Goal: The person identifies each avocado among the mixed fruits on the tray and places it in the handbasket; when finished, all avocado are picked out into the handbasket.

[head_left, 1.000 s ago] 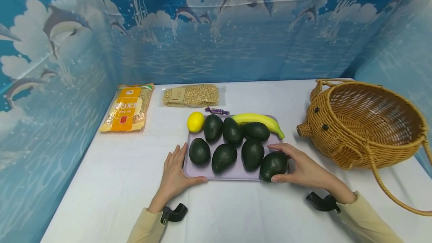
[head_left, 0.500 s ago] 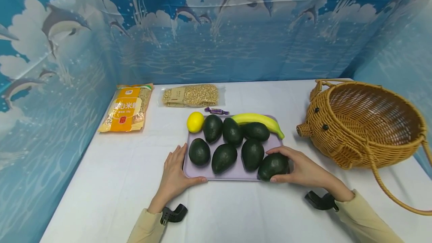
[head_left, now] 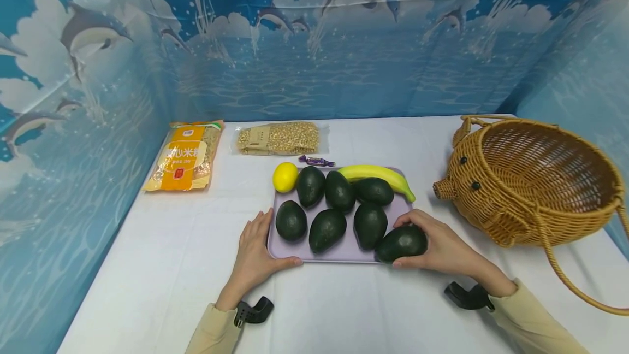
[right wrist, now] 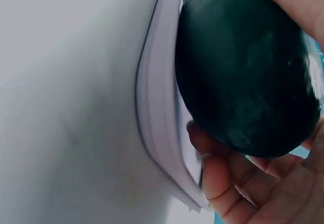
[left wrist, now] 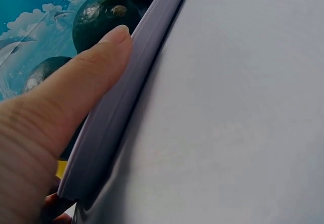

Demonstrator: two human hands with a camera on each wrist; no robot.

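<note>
In the head view a lilac tray (head_left: 295, 252) carries several dark green avocados, a lemon (head_left: 285, 177) and a banana (head_left: 380, 174). My left hand (head_left: 254, 247) rests at the tray's front left corner, its thumb along the front edge and its fairly straight fingers by the left side. The left wrist view has the thumb (left wrist: 96, 64) against the tray's rim (left wrist: 119, 100). At the front right corner my right hand (head_left: 437, 242) grips an avocado (head_left: 402, 243), thumb on the near side and fingers beyond. That avocado (right wrist: 248, 72) lies tilted over the tray's edge, close to another avocado (head_left: 370, 225).
A wicker pig-shaped basket (head_left: 491, 201) stands at the right, its rope handle (head_left: 565, 280) hanging toward the front. Behind the tray lie a purple-wrapped candy (head_left: 316, 161) and a clear bag of grains (head_left: 282, 139). An orange bag (head_left: 184, 157) lies back left.
The right hand's avocado has turned: its long axis now slants right and its right end shows more between thumb and fingers. My left hand and the tray have stayed in place.
</note>
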